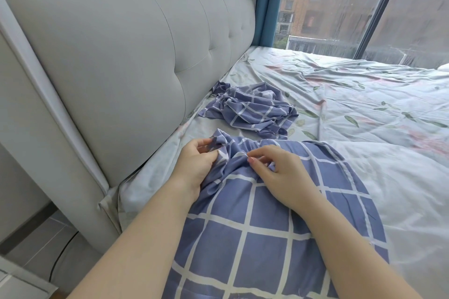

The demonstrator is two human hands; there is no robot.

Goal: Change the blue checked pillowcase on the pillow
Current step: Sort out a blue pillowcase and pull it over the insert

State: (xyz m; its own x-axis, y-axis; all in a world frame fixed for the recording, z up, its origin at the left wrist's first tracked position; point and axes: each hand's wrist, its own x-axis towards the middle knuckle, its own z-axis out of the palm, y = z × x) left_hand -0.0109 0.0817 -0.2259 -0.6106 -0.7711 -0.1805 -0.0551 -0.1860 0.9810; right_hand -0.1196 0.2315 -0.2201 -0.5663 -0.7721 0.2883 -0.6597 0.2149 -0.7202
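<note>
A pillow inside a blue checked pillowcase (262,230) lies on the bed in front of me, its far end bunched up. My left hand (196,165) pinches the gathered far corner of that pillowcase. My right hand (279,170) grips the cloth just to the right of it, fingers curled into the folds. A second blue checked pillowcase (252,109) lies crumpled and flat further up the bed, near the headboard, apart from both hands.
A grey padded headboard (121,56) runs along the left. The bed carries a pale leaf-patterned sheet (352,94) with wrinkles. A large window (340,2) and a blue curtain (267,0) stand behind the bed. Floor shows at lower left.
</note>
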